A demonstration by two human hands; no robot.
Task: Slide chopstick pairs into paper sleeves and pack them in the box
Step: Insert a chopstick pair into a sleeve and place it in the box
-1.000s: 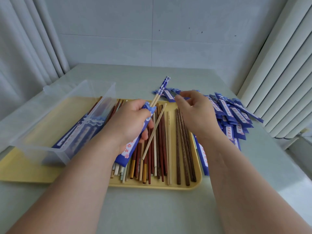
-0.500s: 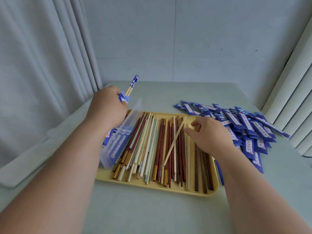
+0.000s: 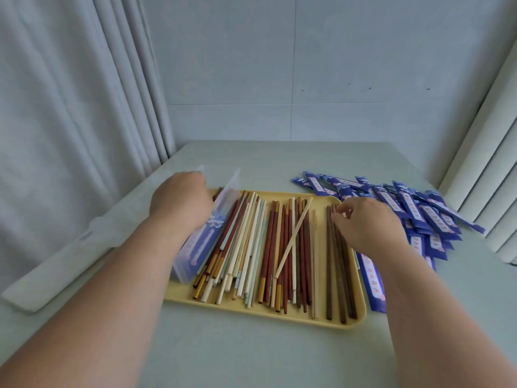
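Observation:
My left hand (image 3: 181, 203) reaches down into the clear plastic box (image 3: 186, 266) at the tray's left end. Its fingers are hidden behind the hand, and I see no sleeved pair sticking out of it. Blue sleeved pairs (image 3: 207, 236) show through the box wall. My right hand (image 3: 369, 225) is over the right side of the yellow tray (image 3: 265, 315), fingertips curled onto the far ends of the dark brown chopsticks (image 3: 335, 270). Several loose chopsticks (image 3: 251, 247) in red-brown, cream and pale green fill the tray's middle.
A pile of empty blue paper sleeves (image 3: 419, 214) lies on the table right of the tray, one sleeve (image 3: 373, 278) along its right rim. One pale chopstick (image 3: 293, 239) lies slantwise across the others. The box lid (image 3: 56, 267) rests at the left by the curtain.
My left hand, which held a sleeved pair up above the box, has dropped into the box and the pair is out of sight. My right hand shifted right onto the dark brown chopsticks.

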